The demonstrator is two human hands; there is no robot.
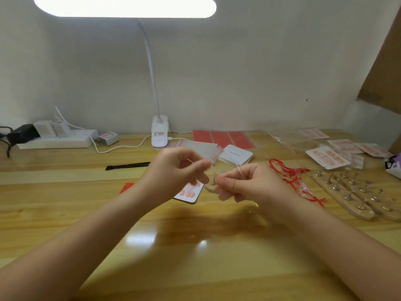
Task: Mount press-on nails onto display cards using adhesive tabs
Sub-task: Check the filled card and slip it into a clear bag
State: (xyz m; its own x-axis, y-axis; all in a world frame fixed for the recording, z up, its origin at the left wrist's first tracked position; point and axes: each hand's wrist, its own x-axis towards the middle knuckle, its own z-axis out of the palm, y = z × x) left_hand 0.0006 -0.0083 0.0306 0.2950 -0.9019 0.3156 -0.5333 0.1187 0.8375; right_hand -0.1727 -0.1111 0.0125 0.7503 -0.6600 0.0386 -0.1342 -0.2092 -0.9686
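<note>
Above table (65, 213) centre, both hands raised, fingertips nearly meeting. Left hand (180, 168) curled, pinching thin clear strip; right hand (245, 183) curled, pinching small blurred piece — what it is, cannot tell. Under left hand: card (188, 194) with pink nails, flat on table. Behind hands: card stack (235, 154), red tab sheets (223, 139), lamp base (160, 132). Left back: power strip (58, 139), black tool (128, 165). Right: red strips (288, 172), nail stands (355, 192), finished cards (329, 157) — crowding right edge. Near table edge bare.
</note>
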